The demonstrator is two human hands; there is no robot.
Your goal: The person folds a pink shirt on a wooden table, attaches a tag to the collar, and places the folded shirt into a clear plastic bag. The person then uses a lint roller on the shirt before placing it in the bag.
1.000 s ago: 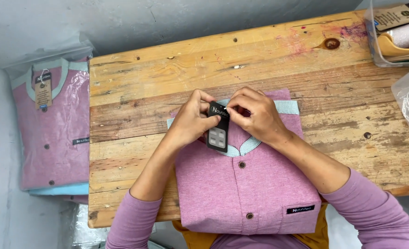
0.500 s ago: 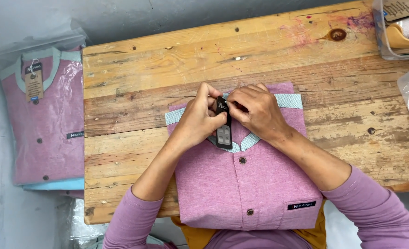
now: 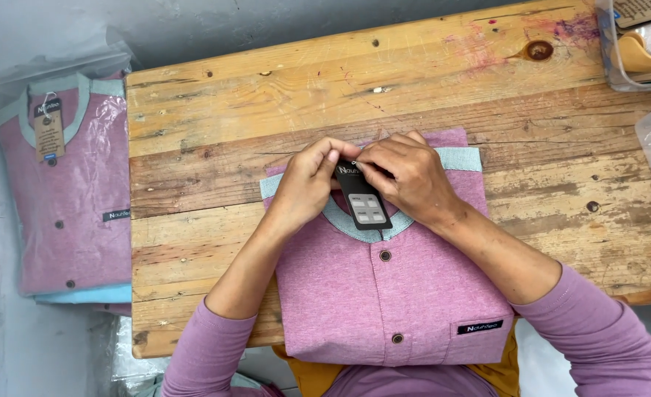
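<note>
Black tag point(image 3: 364, 201) now flatter between both hands.

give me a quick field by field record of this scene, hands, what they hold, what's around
left hand: fingertips at the top of the black hang tag, at the collar
right hand: pinching the tag's top edge from the other side
tag: black card with grey squares, lying over the neckline
shirt: folded pink shirt with pale blue collar, dark buttons, small black label low on the right
surface: worn wooden table
left of table: bagged pink shirts in clear plastic, stacked
far right: clear plastic containers, contents unclear
</note>
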